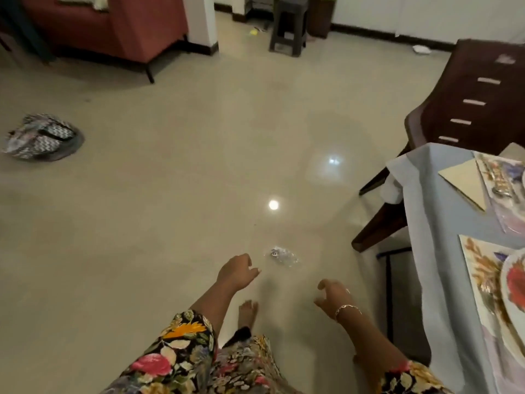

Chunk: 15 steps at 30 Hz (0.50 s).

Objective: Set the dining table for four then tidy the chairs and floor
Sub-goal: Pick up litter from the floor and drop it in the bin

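A crumpled clear plastic wrapper [280,255] lies on the glossy beige floor [170,194]. My left hand [237,273] hangs just left of it, fingers loosely curled, holding nothing. My right hand [333,298], with a bracelet at the wrist, is lower and to the right, fingers relaxed and also holding nothing. At the right edge stands the dining table [426,223] under a pale blue cloth, set with floral placemats, a flowered plate [514,282], a folded napkin [466,180] and cutlery. A dark brown plastic chair [468,109] stands at its far end.
A patterned cloth bundle [42,136] lies on the floor at the left. A red sofa [113,27] stands at the back left. A dark stool [288,27] is at the back, with small scraps of litter [253,32] beside it and white paper [421,49] by the wall. My bare foot [247,312] is below my hands.
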Each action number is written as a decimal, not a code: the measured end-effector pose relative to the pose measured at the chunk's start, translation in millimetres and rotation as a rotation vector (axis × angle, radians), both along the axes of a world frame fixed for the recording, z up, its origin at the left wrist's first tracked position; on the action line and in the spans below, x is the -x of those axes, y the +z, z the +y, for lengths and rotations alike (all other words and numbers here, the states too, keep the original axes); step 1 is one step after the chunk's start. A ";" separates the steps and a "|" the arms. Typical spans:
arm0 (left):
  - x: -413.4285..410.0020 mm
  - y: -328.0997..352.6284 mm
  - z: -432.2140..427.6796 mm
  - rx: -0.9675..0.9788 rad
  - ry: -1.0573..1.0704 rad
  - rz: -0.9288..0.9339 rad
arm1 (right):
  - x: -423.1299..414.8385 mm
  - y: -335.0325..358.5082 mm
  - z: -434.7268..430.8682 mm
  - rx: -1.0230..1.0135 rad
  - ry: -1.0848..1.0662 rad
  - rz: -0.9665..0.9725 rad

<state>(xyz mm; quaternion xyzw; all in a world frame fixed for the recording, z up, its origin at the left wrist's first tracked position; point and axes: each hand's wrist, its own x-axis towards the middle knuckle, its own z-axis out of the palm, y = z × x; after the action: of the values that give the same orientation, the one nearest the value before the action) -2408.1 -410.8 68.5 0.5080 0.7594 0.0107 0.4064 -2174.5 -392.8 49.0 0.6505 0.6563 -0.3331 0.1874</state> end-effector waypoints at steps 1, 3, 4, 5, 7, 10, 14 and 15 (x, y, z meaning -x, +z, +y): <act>1.9 -7.8 20.8 0.032 -0.024 -0.003 | 0.3 -7.6 16.0 0.036 -0.022 -0.011; 4.6 -21.0 58.8 0.089 -0.083 0.001 | 1.6 -21.8 48.8 0.089 -0.054 -0.024; 5.3 -26.4 75.8 0.117 -0.110 0.007 | 2.8 -27.0 64.8 0.105 -0.065 -0.028; 5.6 -33.5 93.6 0.140 -0.127 0.011 | 4.3 -33.7 83.0 0.115 -0.081 -0.024; 3.7 -52.0 127.7 0.179 -0.146 0.011 | 5.8 -52.5 119.9 0.129 -0.124 -0.007; -5.4 -98.0 176.6 0.220 -0.172 0.001 | 8.2 -105.5 176.8 0.163 -0.137 0.014; -16.2 -201.6 234.8 0.226 -0.170 -0.012 | 14.1 -218.7 248.1 0.184 -0.048 0.014; -18.0 -231.7 245.2 0.227 -0.162 -0.012 | 15.1 -249.9 261.8 0.192 -0.023 0.006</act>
<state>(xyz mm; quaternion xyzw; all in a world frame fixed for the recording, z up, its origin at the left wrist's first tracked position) -2390.1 -165.6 -163.2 0.5183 0.7099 -0.1052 0.4652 -2189.6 -131.1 -201.0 0.6361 0.6142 -0.3987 0.2430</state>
